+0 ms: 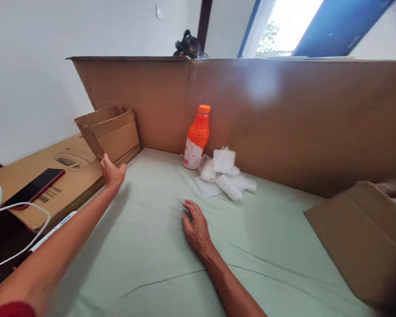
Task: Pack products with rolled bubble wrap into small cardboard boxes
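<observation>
My left hand [113, 172] is stretched out at the near lower corner of a small open cardboard box [117, 138]. Its thumb stands apart from the fingers, whose tips seem to touch the box. Over the pale green sheet [152, 237], my right hand [196, 224] is open, with slightly curved fingers and nothing in them. Beyond it lies a loose pile of clear bubble-wrap pieces [229, 187]. An orange bottle [198, 136] with an orange cap and white label stands upright, slightly leaning, just behind the pile.
A tall cardboard panel [284, 127] spans the back. At left, a flat printed carton [82, 180] bears a phone [36, 187]; a white cable [48, 215] curves beside it. Another cardboard box [356, 237] stands at right with plastic inside. A person's head [188, 45] shows beyond the panel.
</observation>
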### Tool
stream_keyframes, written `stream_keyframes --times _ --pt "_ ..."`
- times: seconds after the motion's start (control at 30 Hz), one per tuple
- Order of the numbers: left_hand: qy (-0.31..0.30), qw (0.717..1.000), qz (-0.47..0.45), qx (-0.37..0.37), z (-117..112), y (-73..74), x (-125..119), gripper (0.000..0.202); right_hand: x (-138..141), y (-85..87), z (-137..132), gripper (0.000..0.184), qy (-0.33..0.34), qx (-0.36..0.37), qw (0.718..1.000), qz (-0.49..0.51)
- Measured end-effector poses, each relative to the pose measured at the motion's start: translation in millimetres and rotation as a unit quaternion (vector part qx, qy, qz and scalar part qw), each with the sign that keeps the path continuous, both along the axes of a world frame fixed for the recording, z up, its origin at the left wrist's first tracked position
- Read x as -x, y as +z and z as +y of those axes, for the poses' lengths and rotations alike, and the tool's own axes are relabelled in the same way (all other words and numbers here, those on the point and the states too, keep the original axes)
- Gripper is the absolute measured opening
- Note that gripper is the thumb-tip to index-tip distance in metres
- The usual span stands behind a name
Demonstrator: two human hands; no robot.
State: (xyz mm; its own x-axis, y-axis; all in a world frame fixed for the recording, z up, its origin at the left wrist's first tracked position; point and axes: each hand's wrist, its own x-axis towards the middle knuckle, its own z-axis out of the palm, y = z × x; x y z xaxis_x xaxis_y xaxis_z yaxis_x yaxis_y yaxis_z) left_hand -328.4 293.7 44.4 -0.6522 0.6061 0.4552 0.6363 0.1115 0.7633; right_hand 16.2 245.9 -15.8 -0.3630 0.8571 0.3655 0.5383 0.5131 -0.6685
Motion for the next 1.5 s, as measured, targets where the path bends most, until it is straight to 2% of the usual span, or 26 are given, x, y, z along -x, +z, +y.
stream_keyframes --times 0.03,0.13,0.23,0.37,0.43,0.5,0.53,0.57,0.63,0.67,0.73,0.8,0.87,0.9,0.97,1.07,1.17,1.27,1.3,1.33,1.4,1.43,1.5 --pt "-0.024 0.999 -0.015 0.016 -8.3 -9.5 -24.3 0.09 2.1 3.2 -2.5 0.039 0.008 -0.008 0.999 -0.03" --pt "-0.146 0.984 -0.066 0.078 -42.4 -36.5 -99.8 0.084 9.4 12.6 -14.3 0.033 0.037 -0.023 0.994 -0.096" --pt "-0.238 0.959 -0.102 0.115 -82.1 -50.0 -159.8 0.078 13.8 16.7 -31.4 0.031 0.057 -0.037 0.988 -0.14" --pt "-0.318 0.933 -0.112 0.13 -126.3 -56.3 -207.8 0.073 -2.2 17.2 -68.6 0.035 0.101 -0.076 0.968 -0.217" --pt "-0.358 0.921 -0.071 0.135 -144.5 -63.1 -222.6 0.069 -27.8 22.4 -89.8 0.029 0.159 -0.083 0.949 -0.26" --pt "-0.399 0.907 0.009 0.134 -161.4 -72.7 -234.3 0.061 -67.7 36.9 -104.8 0.023 0.173 -0.081 0.944 -0.269" --pt "-0.416 0.898 0.056 0.13 -169.8 -77.4 -239.9 0.057 -92.2 48.7 -108.2 0.021 0.145 -0.086 0.95 -0.264" --pt "-0.431 0.888 0.102 0.123 -178.7 -81.3 -245.7 0.052 -118.9 63.7 -108.4 0.022 0.087 -0.098 0.957 -0.257" --pt "-0.455 0.864 0.189 0.099 -198.1 -85.8 -259.2 0.045 -174.7 100.8 -100.9 0.028 -0.083 -0.137 0.951 -0.265" --pt "-0.467 0.851 0.228 0.08 -208.7 -86.0 -267.0 0.043 -201.8 121.1 -94.4 0.032 -0.16 -0.156 0.935 -0.275" --pt "-0.495 0.819 0.289 0.035 -230.2 -83.5 -284.1 0.044 -250.1 159.3 -80.0 0.046 -0.305 -0.176 0.883 -0.31" --pt "-0.527 0.789 0.315 0.0 -249.5 -79.7 -301.2 0.049 -285.9 187.6 -67.3 0.053 -0.421 -0.109 0.827 -0.357" --pt "-0.559 0.771 0.306 -0.009 -263.0 -77.0 -315.1 0.048 -306.9 202.5 -58.8 0.042 -0.462 -0.034 0.8 -0.383" --pt "-0.57 0.768 0.291 -0.005 -266.8 -76.1 -319.9 0.045 -312.2 205.5 -56.5 0.033 -0.457 -0.011 0.801 -0.388" --pt "-0.583 0.776 0.241 0.013 -268.3 -74.3 -323.1 0.039 -314.6 205.4 -56.9 0.022 -0.418 -0.01 0.821 -0.389" --pt "-0.576 0.805 0.125 0.066 -259.5 -66.2 -312.1 0.036 -307.8 198.7 -74.6 0.021 -0.345 -0.037 0.852 -0.391" --pt "-0.524 0.843 0.02 0.125 -247.4 -49.6 -291.2 0.043 -300.8 192.4 -116.3 0.018 -0.251 -0.098 0.894 -0.359" --pt "-0.469 0.871 -0.034 0.142 -243.0 -32.2 -277.0 0.061 -297.3 189.6 -173.7 0.014 -0.125 -0.197 0.941 -0.244" --pt "-0.462 0.875 -0.044 0.138 -244.3 -28.2 -275.6 0.068 -296.8 188.9 -192.5 0.01 -0.102 -0.219 0.951 -0.194" --pt "-0.464 0.875 -0.052 0.131 -246.9 -25.6 -276.0 0.074 -296.8 187.4 -209.4 0.01 -0.097 -0.227 0.958 -0.145" --pt "-0.476 0.87 -0.061 0.115 -254.9 -24.4 -280.9 0.083 -298.0 179.8 -234.3 0.02 -0.135 -0.214 0.967 -0.038" --pt "-0.48 0.869 -0.063 0.106 -259.6 -25.6 -284.5 0.085 -298.9 172.4 -241.4 0.022 -0.172 -0.19 0.967 0.015" --pt "-0.473 0.874 -0.068 0.089 -268.6 -30.3 -292.0 0.085 -300.2 149.0 -245.7 0.025 -0.247 -0.091 0.958 0.11"
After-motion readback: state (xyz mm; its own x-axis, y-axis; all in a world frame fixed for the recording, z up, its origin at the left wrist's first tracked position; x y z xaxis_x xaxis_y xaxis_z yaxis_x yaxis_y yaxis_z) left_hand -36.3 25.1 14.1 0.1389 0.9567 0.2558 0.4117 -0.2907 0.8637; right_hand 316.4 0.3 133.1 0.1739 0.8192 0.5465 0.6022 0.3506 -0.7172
